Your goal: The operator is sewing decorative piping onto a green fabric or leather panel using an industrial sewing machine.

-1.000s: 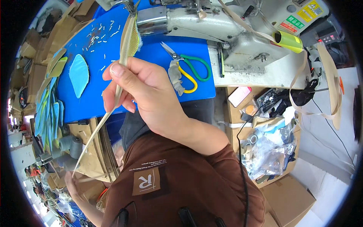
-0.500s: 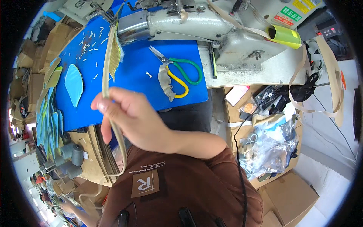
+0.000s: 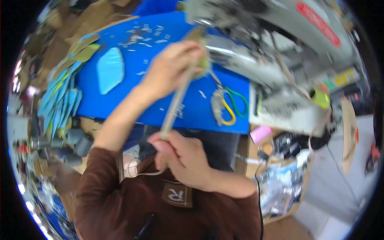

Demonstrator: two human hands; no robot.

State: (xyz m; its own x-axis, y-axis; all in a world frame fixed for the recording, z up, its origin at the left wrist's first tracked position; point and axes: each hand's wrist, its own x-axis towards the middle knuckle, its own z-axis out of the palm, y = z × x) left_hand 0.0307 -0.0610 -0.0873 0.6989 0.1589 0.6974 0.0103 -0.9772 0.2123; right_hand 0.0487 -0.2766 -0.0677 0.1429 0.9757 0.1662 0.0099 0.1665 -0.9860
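A beige strip (image 3: 177,102) runs taut from the sewing machine (image 3: 256,50) down toward my body. My right hand (image 3: 186,160) pinches it near its lower part, and the loose tail curls away to the left. Up by the machine head, the fingers of my left hand (image 3: 172,68) close at a yellow-green fabric piece (image 3: 204,64) beside the strip; motion blurs them a little. Scissors (image 3: 220,86) with a green and a yellow handle, the yellow one partly wrapped in pale cloth, lie right of my left hand. A light-blue cut piece (image 3: 111,71) lies to its left.
Blue and yellow-green cut pieces hang in a pile (image 3: 66,100) over the left edge of the blue work surface (image 3: 132,100). Grey thread cones (image 3: 83,146) stand below it. At the right are a pink-edged phone (image 3: 261,134) and plastic bags (image 3: 280,186).
My left hand has come in from the lower left to the fabric at the machine head. My right hand has shifted lower and rightward in the picture, still holding the strip. The whole view has turned.
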